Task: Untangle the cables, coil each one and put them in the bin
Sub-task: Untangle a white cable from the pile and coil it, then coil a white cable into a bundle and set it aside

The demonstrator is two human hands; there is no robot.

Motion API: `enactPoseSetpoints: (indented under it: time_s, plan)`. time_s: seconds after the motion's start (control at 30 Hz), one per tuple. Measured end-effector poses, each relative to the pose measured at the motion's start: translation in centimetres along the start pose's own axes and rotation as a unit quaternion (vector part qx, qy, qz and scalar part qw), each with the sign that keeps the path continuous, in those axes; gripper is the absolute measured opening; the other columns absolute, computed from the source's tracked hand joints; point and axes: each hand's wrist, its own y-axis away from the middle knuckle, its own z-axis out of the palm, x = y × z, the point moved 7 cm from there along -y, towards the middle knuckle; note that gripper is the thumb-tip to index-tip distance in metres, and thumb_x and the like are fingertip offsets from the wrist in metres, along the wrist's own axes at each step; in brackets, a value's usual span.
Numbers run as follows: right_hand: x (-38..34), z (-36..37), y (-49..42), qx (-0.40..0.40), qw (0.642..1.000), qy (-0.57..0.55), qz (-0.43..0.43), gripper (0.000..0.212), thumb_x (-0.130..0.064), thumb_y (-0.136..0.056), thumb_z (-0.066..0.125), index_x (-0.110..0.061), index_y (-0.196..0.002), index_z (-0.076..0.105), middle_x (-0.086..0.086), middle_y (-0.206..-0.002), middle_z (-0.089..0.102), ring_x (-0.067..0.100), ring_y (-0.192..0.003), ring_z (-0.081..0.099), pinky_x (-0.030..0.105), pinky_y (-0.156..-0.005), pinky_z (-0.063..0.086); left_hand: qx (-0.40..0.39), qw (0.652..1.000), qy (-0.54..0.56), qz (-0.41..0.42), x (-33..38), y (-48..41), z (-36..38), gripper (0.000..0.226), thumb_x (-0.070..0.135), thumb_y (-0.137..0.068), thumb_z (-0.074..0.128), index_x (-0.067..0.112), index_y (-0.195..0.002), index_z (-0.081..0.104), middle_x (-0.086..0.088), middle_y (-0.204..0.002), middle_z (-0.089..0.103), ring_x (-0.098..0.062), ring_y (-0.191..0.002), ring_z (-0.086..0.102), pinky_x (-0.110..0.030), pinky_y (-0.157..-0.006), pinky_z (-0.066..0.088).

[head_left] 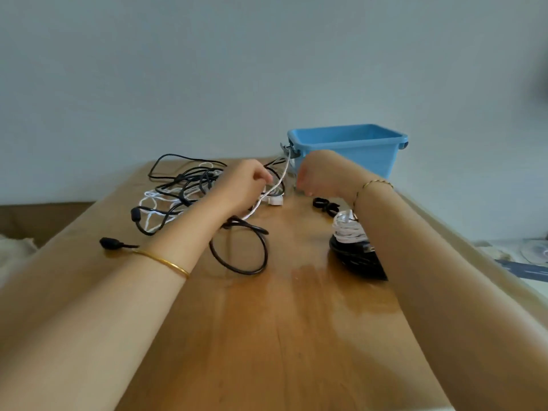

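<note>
A tangle of black cables (189,178) and thin white cable (154,197) lies on the wooden table (281,321) at the back left. A black loop (264,250) trails toward me, and a black plug (109,243) lies at the left. My left hand (243,185) grips a white cable (268,192) that rises taut toward the handle of the blue bin (355,152). My right hand (317,173) is curled in front of the bin; what it holds is hidden. A coiled white cable (347,231) rests on a coiled black one (355,258) under my right forearm.
A white plug (274,200) lies between my hands. Small black rings (324,204) sit right of it. The bin stands at the table's far right corner against the wall. The table drops off on both sides, with a cloth surface (527,262) at the right.
</note>
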Motion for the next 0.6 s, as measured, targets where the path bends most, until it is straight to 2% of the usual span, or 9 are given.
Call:
enactPoseSetpoints:
  time_s: [0.07, 0.13, 0.2, 0.3, 0.4, 0.43, 0.5, 0.57, 0.6]
  plan:
    - [-2.5, 0.6, -0.8, -0.005, 0.993, -0.11, -0.029, 0.022, -0.007, -0.092, 0.045, 0.0, -0.099, 0.066, 0.013, -0.097, 0.065, 0.029, -0.089, 0.061, 0.033, -0.074, 0.05, -0.014, 0.999, -0.036, -0.021, -2.3, 0.9, -1.5, 0.019, 0.017, -0.095, 0.053, 0.017, -0.105, 0.07, 0.004, -0.114, 0.066, -0.011, -0.095, 0.059, -0.027, -0.083, 0.044]
    - [-4.9, 1.9, -1.2, -0.054, 0.978, -0.198, -0.044, 0.027, -0.011, -0.094, 0.047, 0.0, -0.111, 0.064, 0.015, -0.105, 0.068, 0.03, -0.097, 0.065, 0.039, -0.084, 0.054, -0.069, 0.995, -0.046, -0.05, -4.3, 2.3, -2.0, 0.02, 0.03, -0.095, 0.056, 0.018, -0.102, 0.07, 0.007, -0.111, 0.066, -0.009, -0.087, 0.058, -0.029, -0.076, 0.043]
    - [-6.8, 3.7, -1.3, -0.111, 0.965, -0.226, -0.071, 0.033, -0.027, -0.096, 0.046, -0.003, -0.111, 0.063, 0.011, -0.103, 0.069, 0.026, -0.093, 0.067, 0.039, -0.081, 0.057, -0.131, 0.988, -0.052, -0.065, -5.6, 3.8, -1.8, 0.029, 0.041, -0.092, 0.057, 0.017, -0.102, 0.07, 0.0, -0.107, 0.069, -0.016, -0.093, 0.062, -0.036, -0.084, 0.048]
    - [-8.9, 5.6, -1.0, -0.183, 0.953, -0.215, -0.107, 0.052, -0.054, -0.088, 0.051, -0.011, -0.113, 0.063, 0.01, -0.11, 0.064, 0.023, -0.095, 0.065, 0.037, -0.078, 0.059, -0.183, 0.979, -0.073, -0.054, -7.3, 5.4, -1.0, 0.031, 0.035, -0.088, 0.066, 0.02, -0.114, 0.066, 0.002, -0.109, 0.066, -0.015, -0.099, 0.061, -0.034, -0.09, 0.048]
    - [-10.0, 6.7, -1.1, -0.2, 0.956, -0.142, -0.162, 0.029, -0.039, -0.088, 0.061, -0.015, -0.103, 0.065, 0.009, -0.105, 0.066, 0.016, -0.081, 0.061, 0.029, -0.072, 0.054, -0.157, 0.984, -0.065, -0.054, -8.9, 5.6, -1.2, 0.037, 0.028, -0.085, 0.07, 0.022, -0.12, 0.059, 0.01, -0.109, 0.059, -0.009, -0.097, 0.056, -0.024, -0.083, 0.047]
    - [-10.1, 6.5, -1.4, -0.177, 0.959, -0.15, -0.165, 0.018, -0.031, -0.09, 0.06, -0.015, -0.095, 0.066, 0.008, -0.096, 0.07, 0.014, -0.073, 0.058, 0.028, -0.069, 0.05, -0.141, 0.987, -0.059, -0.053, -9.3, 5.4, -1.5, 0.033, 0.028, -0.086, 0.069, 0.023, -0.118, 0.06, 0.012, -0.105, 0.059, -0.009, -0.095, 0.055, -0.023, -0.079, 0.045]
    - [-9.9, 5.0, -2.3, -0.085, 0.959, -0.23, -0.142, 0.018, -0.021, -0.092, 0.055, -0.016, -0.078, 0.065, 0.002, -0.074, 0.068, 0.01, -0.06, 0.053, 0.027, -0.061, 0.043, -0.097, 0.993, -0.021, -0.057, -9.7, 5.0, -2.9, 0.025, 0.034, -0.09, 0.063, 0.023, -0.113, 0.062, 0.013, -0.103, 0.06, -0.008, -0.097, 0.056, -0.023, -0.081, 0.043]
    - [-8.7, 2.5, -3.2, 0.07, 0.934, -0.338, -0.096, 0.022, -0.013, -0.09, 0.054, -0.018, -0.07, 0.06, -0.001, -0.065, 0.062, 0.01, -0.057, 0.05, 0.027, -0.061, 0.039, -0.043, 0.996, 0.049, -0.058, -9.7, 4.6, -4.6, 0.025, 0.039, -0.094, 0.055, 0.02, -0.108, 0.064, 0.008, -0.106, 0.065, -0.008, -0.101, 0.058, -0.025, -0.088, 0.043]
    - [-7.9, 1.2, -3.3, 0.152, 0.91, -0.379, -0.077, 0.02, -0.01, -0.089, 0.054, -0.019, -0.073, 0.062, 0.0, -0.066, 0.062, 0.013, -0.06, 0.052, 0.028, -0.062, 0.041, -0.021, 0.994, 0.093, -0.054, -9.6, 4.3, -5.4, 0.027, 0.038, -0.096, 0.051, 0.018, -0.107, 0.065, 0.007, -0.105, 0.066, -0.006, -0.099, 0.059, -0.022, -0.09, 0.043]
